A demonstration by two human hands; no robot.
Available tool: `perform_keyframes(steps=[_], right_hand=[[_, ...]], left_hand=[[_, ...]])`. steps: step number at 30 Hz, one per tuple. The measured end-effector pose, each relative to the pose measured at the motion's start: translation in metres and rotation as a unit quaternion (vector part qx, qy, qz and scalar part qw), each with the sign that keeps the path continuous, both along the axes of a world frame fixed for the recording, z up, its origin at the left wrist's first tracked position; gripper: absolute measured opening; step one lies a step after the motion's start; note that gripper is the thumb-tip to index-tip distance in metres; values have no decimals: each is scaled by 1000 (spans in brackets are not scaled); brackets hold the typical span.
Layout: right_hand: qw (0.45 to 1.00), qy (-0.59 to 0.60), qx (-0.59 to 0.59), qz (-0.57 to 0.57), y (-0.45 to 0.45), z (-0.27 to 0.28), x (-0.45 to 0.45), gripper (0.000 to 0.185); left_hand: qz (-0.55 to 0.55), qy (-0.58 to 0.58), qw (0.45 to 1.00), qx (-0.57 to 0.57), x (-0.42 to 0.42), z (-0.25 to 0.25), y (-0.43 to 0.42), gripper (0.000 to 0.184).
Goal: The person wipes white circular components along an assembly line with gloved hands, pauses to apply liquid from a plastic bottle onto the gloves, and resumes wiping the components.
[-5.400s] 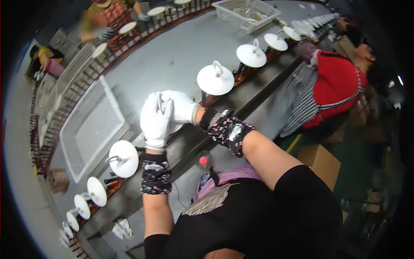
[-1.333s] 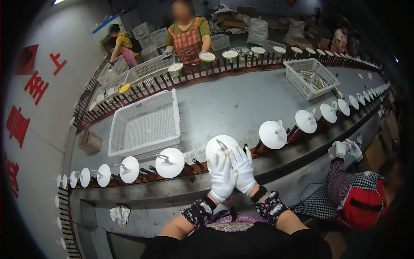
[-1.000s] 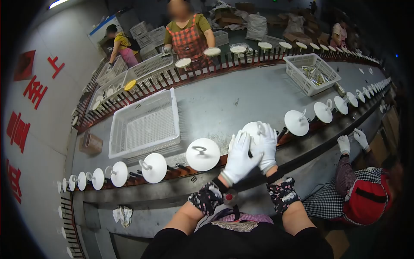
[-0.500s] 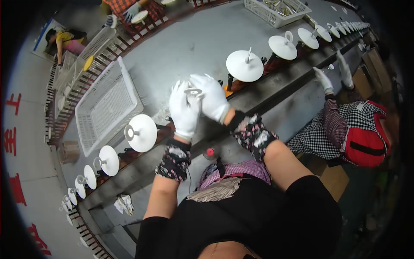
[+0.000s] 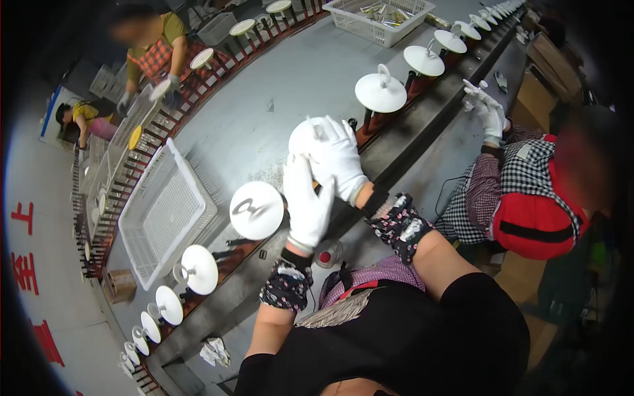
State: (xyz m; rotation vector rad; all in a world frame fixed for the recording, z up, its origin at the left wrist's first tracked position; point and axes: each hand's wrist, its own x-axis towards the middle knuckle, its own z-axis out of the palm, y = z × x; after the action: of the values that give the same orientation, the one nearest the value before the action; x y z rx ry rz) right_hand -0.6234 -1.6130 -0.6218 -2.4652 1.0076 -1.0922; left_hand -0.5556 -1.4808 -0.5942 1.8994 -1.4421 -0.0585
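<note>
Both hands wear white gloves. My left hand (image 5: 305,206) is open, its long fingers stretched upward against the lower edge of a white disc (image 5: 304,136), thumb apart. Over the right side of that same disc lies my right hand (image 5: 341,162), fingers extended and partly covering the disc's raised loop. Left of my left hand, a white disc with a loop (image 5: 256,211) sits on the rack. Another looped disc (image 5: 381,93) stands up and right of my right hand.
More white discs (image 5: 198,269) line the curved rack. A white plastic crate (image 5: 165,214) lies at left; another crate (image 5: 380,25) holds small metallic parts. A red-capped bottle (image 5: 325,258) is near my waist. A co-worker (image 5: 528,198) is at right, others stand across the table.
The view has shifted along the rack. A looped disc now shows left of my left hand, and my hands are at a disc to its right. The co-worker's gloved hands at right have come together.
</note>
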Motion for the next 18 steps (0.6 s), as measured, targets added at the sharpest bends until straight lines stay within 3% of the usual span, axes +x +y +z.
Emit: perform_keyframes(steps=[1, 2, 5, 7, 9, 11, 13, 14, 15, 17, 18], right_hand=[[998, 57, -33, 8, -13, -5, 2, 59], [997, 52, -38, 41, -23, 6, -3, 54], [978, 125, 53, 162, -49, 30, -1, 37], [965, 15, 109, 239, -66, -2, 19, 33], [946, 6, 160, 283, -81, -36, 39, 30], [939, -13, 173, 296, -73, -45, 49, 30], [938, -39, 163, 302, -51, 27, 12, 31], [943, -99, 137, 288, -43, 26, 8, 35], [952, -46, 132, 274, -35, 24, 6, 40], [973, -72, 29, 217, -9, 17, -4, 44], [973, -81, 40, 213, 5, 16, -7, 46]], left_hand=[[6, 35, 999, 2, 9, 0, -25, 76], [20, -39, 999, 1, 18, -2, -48, 74], [38, -55, 998, -2, 26, 11, -91, 60], [39, 80, 994, 67, 28, 32, -101, 56], [45, 111, 992, 33, 40, 11, -101, 60], [80, 22, 996, 18, 28, 23, -81, 55], [102, -25, 994, -35, 20, 22, -62, 53], [111, -49, 991, -60, 16, 19, -55, 53], [117, -62, 989, -67, 10, 18, -47, 54], [128, -85, 985, -78, 0, 12, -28, 57], [125, -89, 983, -103, 2, -6, -11, 53]])
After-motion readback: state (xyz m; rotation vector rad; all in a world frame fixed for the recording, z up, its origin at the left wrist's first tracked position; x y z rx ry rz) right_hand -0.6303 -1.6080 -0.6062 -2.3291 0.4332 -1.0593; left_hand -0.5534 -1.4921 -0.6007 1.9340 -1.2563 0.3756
